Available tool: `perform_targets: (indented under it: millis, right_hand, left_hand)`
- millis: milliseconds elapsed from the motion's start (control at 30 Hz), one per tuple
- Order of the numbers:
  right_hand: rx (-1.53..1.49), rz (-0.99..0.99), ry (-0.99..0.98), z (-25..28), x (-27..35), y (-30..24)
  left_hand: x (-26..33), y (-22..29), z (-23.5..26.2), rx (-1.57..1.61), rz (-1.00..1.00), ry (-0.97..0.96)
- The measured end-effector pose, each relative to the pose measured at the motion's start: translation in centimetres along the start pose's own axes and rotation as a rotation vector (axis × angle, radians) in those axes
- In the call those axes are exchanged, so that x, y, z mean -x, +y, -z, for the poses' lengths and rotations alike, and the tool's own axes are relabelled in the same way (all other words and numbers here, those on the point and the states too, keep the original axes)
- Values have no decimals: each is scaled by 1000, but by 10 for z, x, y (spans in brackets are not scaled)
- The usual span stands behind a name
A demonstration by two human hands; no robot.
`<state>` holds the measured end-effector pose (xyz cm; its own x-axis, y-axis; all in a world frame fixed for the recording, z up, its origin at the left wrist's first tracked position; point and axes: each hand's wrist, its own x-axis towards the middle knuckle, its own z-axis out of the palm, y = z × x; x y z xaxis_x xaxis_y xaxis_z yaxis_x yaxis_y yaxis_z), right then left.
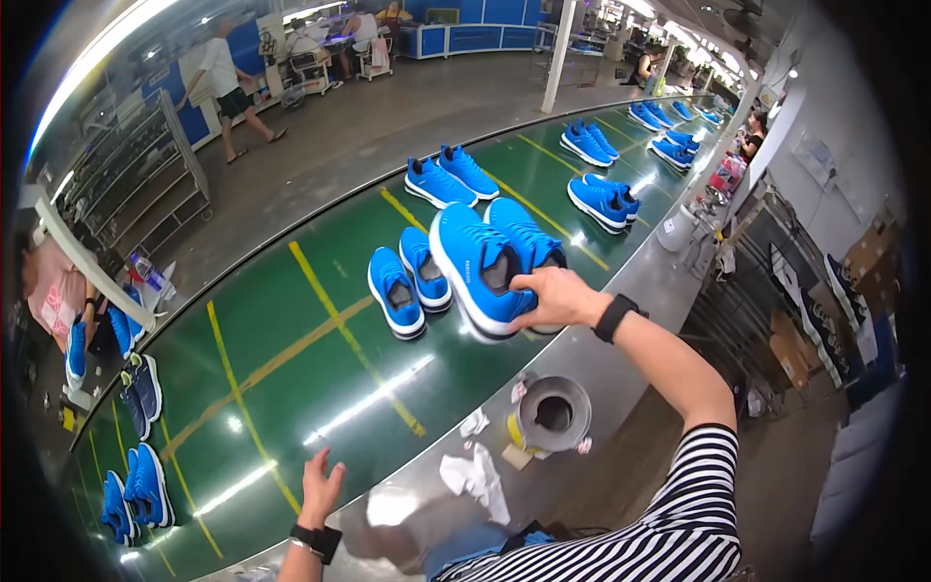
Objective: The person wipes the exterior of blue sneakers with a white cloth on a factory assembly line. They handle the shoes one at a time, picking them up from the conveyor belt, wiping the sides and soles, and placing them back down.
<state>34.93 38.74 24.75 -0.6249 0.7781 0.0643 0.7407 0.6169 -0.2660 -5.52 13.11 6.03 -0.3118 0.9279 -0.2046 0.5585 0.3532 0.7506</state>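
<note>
My right hand (558,296) is closed on the heel of a blue sneaker (464,254) with a white sole, thumb and fingers at its collar. A second blue sneaker (519,231) sits right beside it; I cannot tell whether my fingers hold that one too. Just left of them, a smaller-looking pair of blue shoes (394,289) stands on the green conveyor belt (281,339), toes pointing away. My left hand (321,488) hangs near the belt's close edge, empty, its fingers apart. Dark bands circle both my wrists.
A metal pot (554,414) stands on the steel ledge (592,364) by my right arm, near crumpled white tissue (475,482). More blue sneakers (586,145) line the belt. A co-worker (58,291) handles shoes across the belt at left; another person (233,87) walks behind it.
</note>
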Motion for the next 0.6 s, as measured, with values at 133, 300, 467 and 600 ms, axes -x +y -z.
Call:
perform_targets:
  millis: [133,300,467,600]
  right_hand:
    - [138,-29,-135,-42,-29,128]
    - [110,-218,-332,-121,-57,231]
    - [197,-175,-112,-165,-47,243]
    - [208,-186,-152,-157,-53,249]
  left_hand:
    - [-67,115,-26,-260,-163,-142]
    - [-175,193,-88,-511,-398,-224]
    - [-252,234,-145,-788,-212,-302]
    - [-304,211,-171,-538,-287,-333]
